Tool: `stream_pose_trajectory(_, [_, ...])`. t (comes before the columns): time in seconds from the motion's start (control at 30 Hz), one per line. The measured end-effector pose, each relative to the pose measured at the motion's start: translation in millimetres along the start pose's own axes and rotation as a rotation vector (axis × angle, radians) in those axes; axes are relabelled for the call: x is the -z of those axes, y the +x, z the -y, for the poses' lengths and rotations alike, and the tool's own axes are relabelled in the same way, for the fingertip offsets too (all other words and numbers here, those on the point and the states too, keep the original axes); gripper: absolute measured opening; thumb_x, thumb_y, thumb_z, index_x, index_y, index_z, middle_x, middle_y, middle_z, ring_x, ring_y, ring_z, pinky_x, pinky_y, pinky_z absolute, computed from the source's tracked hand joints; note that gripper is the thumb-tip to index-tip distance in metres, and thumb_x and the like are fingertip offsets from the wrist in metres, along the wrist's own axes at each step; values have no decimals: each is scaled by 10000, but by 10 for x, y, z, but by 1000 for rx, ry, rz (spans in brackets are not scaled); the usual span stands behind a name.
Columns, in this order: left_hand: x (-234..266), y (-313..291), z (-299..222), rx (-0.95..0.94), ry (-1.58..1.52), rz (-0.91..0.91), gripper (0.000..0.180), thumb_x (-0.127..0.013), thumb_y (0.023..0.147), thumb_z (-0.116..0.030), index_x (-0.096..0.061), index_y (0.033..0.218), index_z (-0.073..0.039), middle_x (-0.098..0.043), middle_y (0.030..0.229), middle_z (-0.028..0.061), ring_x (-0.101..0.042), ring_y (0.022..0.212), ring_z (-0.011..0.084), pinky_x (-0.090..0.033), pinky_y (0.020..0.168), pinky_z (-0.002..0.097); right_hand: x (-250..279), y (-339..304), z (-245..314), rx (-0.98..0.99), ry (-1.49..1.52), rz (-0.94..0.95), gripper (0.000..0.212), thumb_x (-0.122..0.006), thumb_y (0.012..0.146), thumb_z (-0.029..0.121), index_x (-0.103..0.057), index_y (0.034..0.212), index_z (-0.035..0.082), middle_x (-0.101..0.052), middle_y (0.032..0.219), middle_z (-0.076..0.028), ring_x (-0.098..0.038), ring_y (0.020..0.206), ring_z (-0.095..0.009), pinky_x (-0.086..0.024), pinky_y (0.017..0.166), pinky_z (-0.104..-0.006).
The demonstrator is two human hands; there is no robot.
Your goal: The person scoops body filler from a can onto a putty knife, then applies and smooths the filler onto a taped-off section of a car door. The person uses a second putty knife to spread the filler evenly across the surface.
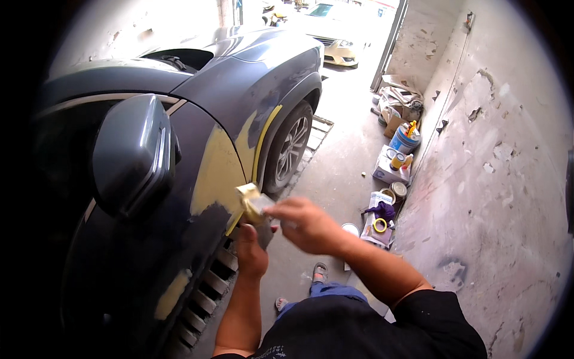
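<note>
In my left hand is a grey flat board, gripped with the thumb on its near side. Yellow putty is smeared at the far end of what I hold. My right hand pinches a pale putty spreader, laid against the putty over the board; motion blurs its edges. Both hands hover beside the dark grey car, apart from its body. Dried yellow filler covers the rear of the front fender and the door's front edge. Another filler patch lies lower on the door.
The wing mirror juts out at left, and the front wheel stands ahead. Yellow tape edges the wheel arch. Along the right wall sit a blue bucket, a carton, cans and a tape roll. A floor grate runs beside the car.
</note>
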State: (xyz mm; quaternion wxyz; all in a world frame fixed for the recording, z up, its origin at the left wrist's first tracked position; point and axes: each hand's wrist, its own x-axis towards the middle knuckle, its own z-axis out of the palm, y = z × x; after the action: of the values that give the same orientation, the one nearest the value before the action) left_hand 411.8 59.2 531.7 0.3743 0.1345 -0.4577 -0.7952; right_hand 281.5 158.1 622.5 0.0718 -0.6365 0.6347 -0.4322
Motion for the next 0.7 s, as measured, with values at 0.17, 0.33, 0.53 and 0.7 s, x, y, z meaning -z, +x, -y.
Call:
stream_pose_trajectory(0.17, [177, 2, -316, 351, -445, 288, 656, -389, 974, -506, -317, 1432, -41, -479, 1333, 173, -512, 1187, 375, -538, 818, 488, 348, -259, 69, 174, -116, 23, 494, -574, 710, -69, -647, 1157, 129, -605, 1070, -110, -570, 984, -315, -481, 867, -400])
stream_pose_trajectory(0.33, [113, -75, -353, 517, -903, 651, 737, -412, 946, -547, -209, 1474, -74, -376, 1411, 208, -426, 1199, 569, -544, 734, 606, 528, 103, 23, 337, 128, 118, 567, -543, 672, -125, -643, 1180, 108, -607, 1130, -116, -569, 1072, -309, -460, 929, -399])
stream_pose_trajectory(0.53, [49, -16, -442, 404, -767, 555, 714, -430, 953, -518, -214, 1474, -80, -359, 1434, 200, -389, 1253, 539, -519, 814, 616, 490, -147, -427, 88, 206, -24, 431, -599, 782, -80, -589, 1188, 65, -621, 1126, -125, -602, 1028, -261, -459, 951, -384])
stream_pose_trajectory(0.7, [-49, 99, -416, 170, -438, 233, 682, -458, 964, -468, -291, 1435, -5, -437, 1402, 206, -405, 1325, 339, -433, 1006, 467, 238, -721, -451, -517, 876, 129, 461, -621, 875, 18, -435, 1297, 13, -618, 1114, -106, -580, 1044, -146, -455, 895, -293])
